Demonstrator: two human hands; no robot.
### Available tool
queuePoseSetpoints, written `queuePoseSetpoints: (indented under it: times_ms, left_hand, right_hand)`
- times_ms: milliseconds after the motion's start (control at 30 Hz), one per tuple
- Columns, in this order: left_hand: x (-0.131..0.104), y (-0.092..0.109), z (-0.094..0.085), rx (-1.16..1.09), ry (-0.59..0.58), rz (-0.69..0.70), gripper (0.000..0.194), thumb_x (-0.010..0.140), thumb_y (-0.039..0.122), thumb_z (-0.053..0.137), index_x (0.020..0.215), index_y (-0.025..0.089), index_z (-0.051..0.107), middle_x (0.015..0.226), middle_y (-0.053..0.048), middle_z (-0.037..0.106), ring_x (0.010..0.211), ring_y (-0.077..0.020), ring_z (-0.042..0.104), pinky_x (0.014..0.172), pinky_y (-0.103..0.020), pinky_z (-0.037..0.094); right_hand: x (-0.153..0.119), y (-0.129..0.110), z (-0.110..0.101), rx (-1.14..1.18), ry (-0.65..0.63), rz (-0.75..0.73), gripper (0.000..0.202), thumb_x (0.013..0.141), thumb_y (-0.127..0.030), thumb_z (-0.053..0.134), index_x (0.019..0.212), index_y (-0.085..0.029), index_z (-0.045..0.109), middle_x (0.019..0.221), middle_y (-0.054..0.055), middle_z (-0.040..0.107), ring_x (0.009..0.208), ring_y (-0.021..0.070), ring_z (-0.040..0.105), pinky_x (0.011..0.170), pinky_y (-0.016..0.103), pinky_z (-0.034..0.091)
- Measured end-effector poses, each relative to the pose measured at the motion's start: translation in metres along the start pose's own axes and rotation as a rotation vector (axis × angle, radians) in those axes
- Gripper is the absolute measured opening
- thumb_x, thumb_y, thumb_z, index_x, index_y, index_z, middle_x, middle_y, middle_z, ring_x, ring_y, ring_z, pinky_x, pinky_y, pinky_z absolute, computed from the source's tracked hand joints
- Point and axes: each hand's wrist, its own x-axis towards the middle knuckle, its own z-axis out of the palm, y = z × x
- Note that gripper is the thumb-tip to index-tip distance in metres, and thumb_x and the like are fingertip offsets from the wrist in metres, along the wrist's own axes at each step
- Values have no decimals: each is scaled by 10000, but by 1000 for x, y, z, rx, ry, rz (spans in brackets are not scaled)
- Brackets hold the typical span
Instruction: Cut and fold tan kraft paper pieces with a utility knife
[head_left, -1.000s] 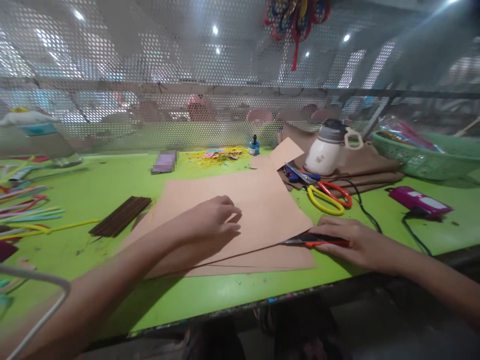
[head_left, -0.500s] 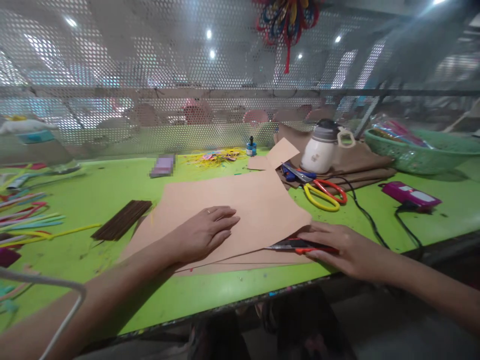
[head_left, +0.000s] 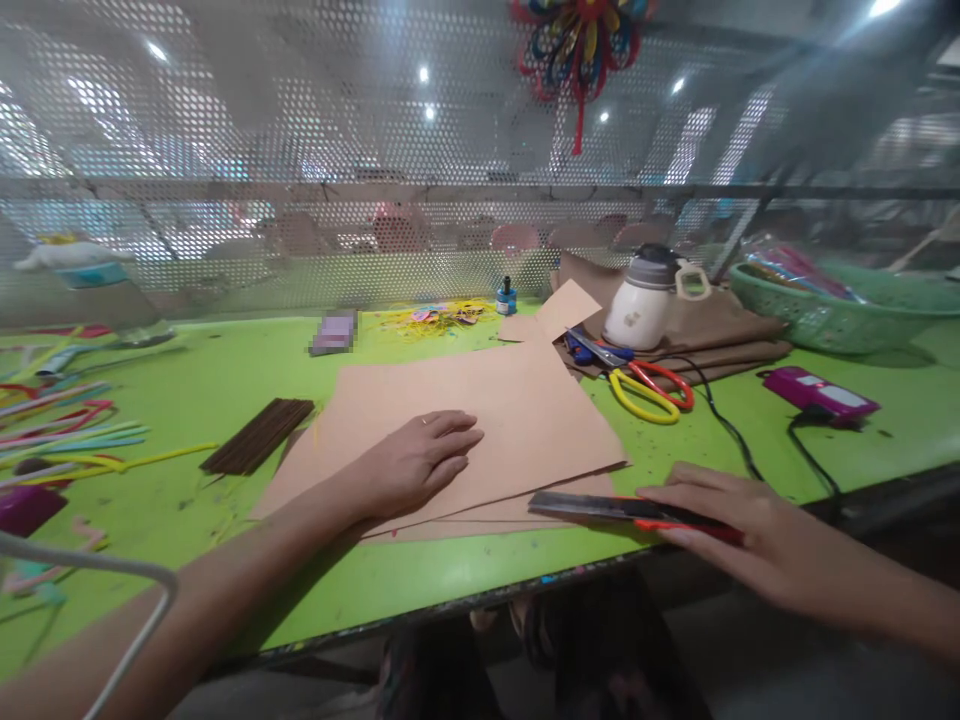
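Note:
My left hand lies flat on a large tan paper sheet, fingers stretched out, a ring on one finger. Beneath its front edge another tan sheet shows. To the right, my right hand is wrapped round a red and black utility knife. The knife's blade points left, over the lower sheet and close to the upper sheet's front edge; I cannot tell whether it touches the paper. Beyond the sheets lie scissors with yellow and red handles.
Left of the paper is a bundle of dark brown strips; coloured pipe cleaners spread farther left. Behind stand a small blue bottle and a white jug. At right are a green basket and a purple device with a cord.
My right hand has drawn the knife out from under the upper sheet's edge, moving right and toward me. That sheet's right corner has settled lower. My left hand stays on the paper.

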Motion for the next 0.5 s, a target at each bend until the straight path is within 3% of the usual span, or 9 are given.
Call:
queuePoseSetpoints:
  times_ms: [133,233,400,500]
  left_hand:
    - [-1,-1,-1,-38,20,-21,404,997,324,390,1320,138,546,1390,-141,516,1291,-239,466,1097,-388,382]
    - [-1,-3,0,-49,25,-50,406,993,343,396,1310,138,546,1403,-151,489,1299,-245,457,1093,-388,386]
    - [-1,-4,1,-40,27,-57,417,994,354,381,1307,132,543,1401,-157,490,1315,-258,438,1089,-403,388]
    - [0,-4,1,22,14,-80,421,985,382,391,1313,168,546,1397,-130,515,1331,-308,413,1076,-487,377]
  right_hand:
    - [-42,32,4,-69,74,162,360,936,-424,513,1244,-287,638,1178,87,691,1150,319,614,942,496,526]
    - [-61,45,8,-58,103,222,373,925,-448,525,1240,-282,638,1201,86,682,1175,333,592,970,524,498]
    - [-64,50,13,-5,136,273,360,930,-449,523,1224,-271,630,1170,85,687,1181,324,571,948,491,494]
    - [-54,44,11,16,166,299,340,938,-438,514,1203,-260,630,1137,94,676,1112,291,601,914,440,500]
